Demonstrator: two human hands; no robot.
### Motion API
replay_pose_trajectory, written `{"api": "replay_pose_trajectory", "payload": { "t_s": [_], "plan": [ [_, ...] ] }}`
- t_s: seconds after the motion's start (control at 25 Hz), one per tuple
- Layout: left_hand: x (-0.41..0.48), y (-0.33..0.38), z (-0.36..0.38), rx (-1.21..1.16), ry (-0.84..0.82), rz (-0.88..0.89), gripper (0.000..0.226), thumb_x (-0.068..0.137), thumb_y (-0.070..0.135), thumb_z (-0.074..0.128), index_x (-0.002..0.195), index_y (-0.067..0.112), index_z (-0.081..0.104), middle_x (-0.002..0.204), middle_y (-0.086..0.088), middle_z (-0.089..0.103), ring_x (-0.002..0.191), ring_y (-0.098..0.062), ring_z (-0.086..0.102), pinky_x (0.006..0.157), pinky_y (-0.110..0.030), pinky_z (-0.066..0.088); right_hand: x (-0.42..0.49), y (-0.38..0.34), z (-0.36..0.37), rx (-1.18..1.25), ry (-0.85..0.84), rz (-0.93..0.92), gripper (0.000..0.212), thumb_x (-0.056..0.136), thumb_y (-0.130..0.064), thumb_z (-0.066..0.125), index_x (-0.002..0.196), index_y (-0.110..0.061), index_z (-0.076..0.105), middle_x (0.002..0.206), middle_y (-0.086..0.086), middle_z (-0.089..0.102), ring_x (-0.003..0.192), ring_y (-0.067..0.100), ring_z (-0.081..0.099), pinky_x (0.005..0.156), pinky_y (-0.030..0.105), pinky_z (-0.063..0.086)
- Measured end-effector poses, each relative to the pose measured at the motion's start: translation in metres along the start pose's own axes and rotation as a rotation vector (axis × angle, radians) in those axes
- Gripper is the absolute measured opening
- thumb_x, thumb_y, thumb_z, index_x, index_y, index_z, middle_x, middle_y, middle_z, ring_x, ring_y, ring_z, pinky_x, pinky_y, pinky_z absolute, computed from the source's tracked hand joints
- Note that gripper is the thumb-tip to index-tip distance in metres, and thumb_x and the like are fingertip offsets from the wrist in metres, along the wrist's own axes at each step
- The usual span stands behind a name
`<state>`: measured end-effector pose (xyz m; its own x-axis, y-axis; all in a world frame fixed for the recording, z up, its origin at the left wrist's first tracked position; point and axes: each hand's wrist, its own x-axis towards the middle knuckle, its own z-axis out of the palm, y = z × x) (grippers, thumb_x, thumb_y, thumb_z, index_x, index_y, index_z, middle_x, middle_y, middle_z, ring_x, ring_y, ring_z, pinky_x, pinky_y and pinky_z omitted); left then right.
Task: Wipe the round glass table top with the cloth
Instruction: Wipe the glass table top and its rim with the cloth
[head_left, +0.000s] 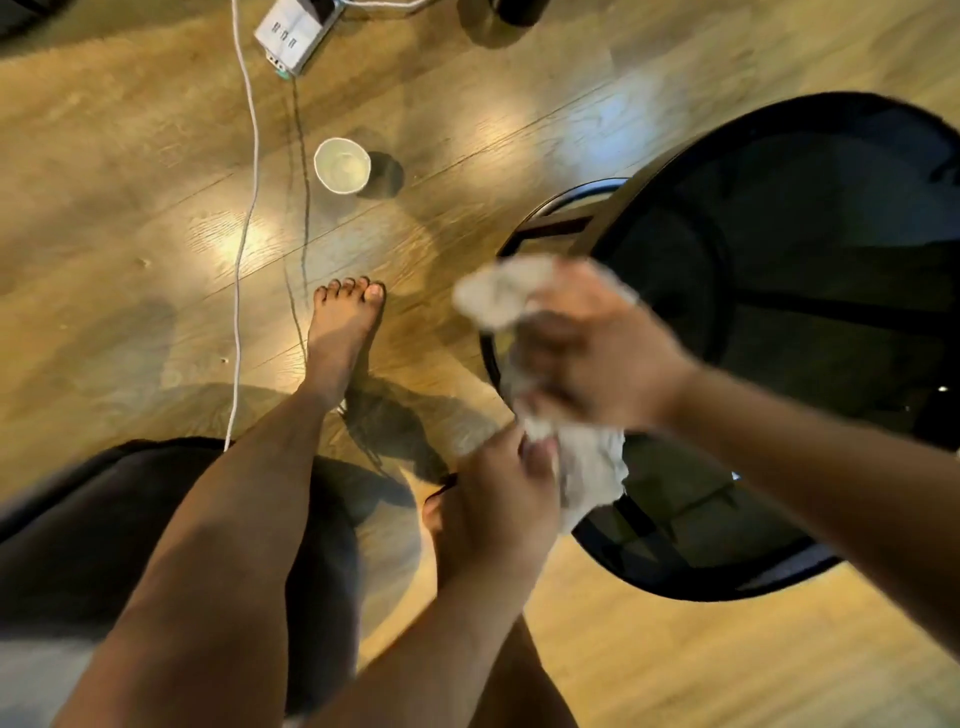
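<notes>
The round glass table top (810, 249) with its black rim fills the right side of the head view, dark and reflective. A pale grey cloth (592, 467) hangs bunched between both hands over the table's left edge. My right hand (602, 358) grips the upper part of the cloth and is blurred by motion; a loose end (498, 296) sticks out to its left. Lower down, my left hand (498, 499) pinches the cloth's bottom part just off the rim.
A small white bowl (342, 165) stands on the wooden floor to the left. A white cable (249, 208) and a power strip (293, 34) lie at the top left. My bare foot (343, 332) and leg are beside the table, a dark seat (78, 530) at bottom left.
</notes>
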<state>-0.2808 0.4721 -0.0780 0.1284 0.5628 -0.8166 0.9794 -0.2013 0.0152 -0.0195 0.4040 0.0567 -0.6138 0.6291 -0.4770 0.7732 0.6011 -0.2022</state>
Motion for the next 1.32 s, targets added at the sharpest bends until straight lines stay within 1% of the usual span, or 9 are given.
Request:
{"api": "replay_pose_trajectory", "payload": {
  "t_s": [0.08, 0.16, 0.28, 0.48, 0.64, 0.88, 1.0, 1.16, 1.32],
  "plan": [
    [-0.030, 0.038, -0.022, -0.303, 0.035, 0.030, 0.033, 0.107, 0.018, 0.027, 0.133, 0.005, 0.042, 0.133, -0.017, 0.049, 0.128, -0.030, 0.044, 0.109, -0.036, 0.031, 0.019, 0.058, -0.019, -0.051, 0.143, 0.385, 0.050, 0.093, -0.047, 0.041, 0.101, -0.009, 0.073, 0.114, 0.018, 0.068, 0.119, 0.041, 0.054, 0.110, 0.055, 0.032],
    [-0.073, 0.119, -0.052, -0.824, 0.367, 0.155, 0.029, 0.101, 0.016, 0.046, 0.126, 0.008, 0.058, 0.118, -0.014, 0.065, 0.112, -0.026, 0.060, 0.094, -0.025, 0.041, 0.019, 0.082, -0.033, 0.007, 0.224, 0.704, 0.052, 0.094, -0.046, 0.037, 0.093, -0.011, 0.076, 0.106, 0.012, 0.071, 0.118, 0.039, 0.052, 0.115, 0.053, 0.026],
    [-0.147, 0.175, -0.055, -1.032, 0.531, 0.226, 0.024, 0.092, 0.009, 0.056, 0.115, 0.009, 0.064, 0.101, -0.007, 0.070, 0.093, -0.022, 0.064, 0.076, -0.026, 0.045, 0.023, 0.040, -0.024, 0.092, 0.280, 0.683, 0.051, 0.094, -0.045, 0.036, 0.087, -0.013, 0.076, 0.098, 0.006, 0.073, 0.122, 0.034, 0.051, 0.118, 0.052, 0.021],
    [-0.247, 0.106, 0.048, -0.885, -0.223, 0.104, 0.016, 0.096, 0.022, 0.055, 0.088, 0.015, 0.067, 0.083, 0.001, 0.068, 0.088, -0.017, 0.065, 0.075, -0.034, 0.054, -0.033, -0.100, 0.030, 0.199, 0.152, 0.106, 0.024, 0.084, -0.031, 0.056, 0.078, -0.019, 0.076, 0.082, -0.002, 0.071, 0.116, 0.030, 0.060, 0.119, 0.050, 0.026],
    [-0.274, 0.074, 0.047, -0.476, -0.460, 0.289, 0.025, 0.090, 0.031, 0.055, 0.067, 0.022, 0.058, 0.073, -0.001, 0.064, 0.064, -0.010, 0.056, 0.061, -0.026, 0.043, -0.079, -0.177, 0.051, 0.463, 0.221, 0.312, 0.032, 0.094, -0.033, 0.046, 0.086, -0.022, 0.075, 0.086, -0.003, 0.071, 0.097, 0.023, 0.066, 0.109, 0.042, 0.040],
    [-0.244, 0.092, -0.040, -0.442, -0.227, 0.720, 0.030, 0.092, 0.008, 0.062, 0.091, 0.038, 0.062, 0.083, 0.024, 0.062, 0.085, 0.013, 0.060, 0.072, -0.011, 0.048, -0.076, -0.240, 0.009, 1.825, 1.137, 1.413, 0.039, 0.088, -0.059, 0.055, 0.116, -0.032, 0.058, 0.104, -0.009, 0.066, 0.092, 0.013, 0.066, 0.070, 0.029, 0.055],
    [-0.238, 0.131, -0.066, -0.079, -0.630, 0.712, 0.037, 0.092, 0.005, 0.056, 0.107, 0.037, 0.068, 0.093, 0.029, 0.064, 0.088, 0.020, 0.059, 0.084, -0.011, 0.051, -0.051, -0.270, -0.002, 2.320, 1.752, 1.545, 0.054, 0.077, -0.055, 0.075, 0.124, -0.037, 0.056, 0.112, -0.001, 0.071, 0.095, 0.021, 0.073, 0.065, 0.032, 0.059],
    [-0.208, 0.206, -0.088, 0.468, -0.251, 1.091, 0.037, 0.089, 0.016, 0.061, 0.123, 0.029, 0.066, 0.120, 0.006, 0.069, 0.110, -0.009, 0.063, 0.094, -0.023, 0.051, -0.002, -0.288, 0.007, 2.515, 2.357, 1.846, 0.032, 0.090, -0.017, 0.071, 0.119, -0.028, 0.061, 0.105, 0.005, 0.075, 0.090, 0.022, 0.075, 0.062, 0.031, 0.060],
    [-0.197, 0.297, -0.061, 1.301, 0.041, 1.267, 0.110, 0.071, 0.061, 0.076, 0.152, 0.044, 0.004, 0.165, 0.006, -0.002, 0.149, -0.039, 0.010, 0.110, -0.061, 0.032, -0.023, -0.243, 0.063, 2.249, 3.044, 1.981, 0.033, 0.092, -0.010, 0.064, 0.119, -0.027, 0.059, 0.107, 0.000, 0.072, 0.095, 0.022, 0.070, 0.078, 0.034, 0.060]
  ]
}}
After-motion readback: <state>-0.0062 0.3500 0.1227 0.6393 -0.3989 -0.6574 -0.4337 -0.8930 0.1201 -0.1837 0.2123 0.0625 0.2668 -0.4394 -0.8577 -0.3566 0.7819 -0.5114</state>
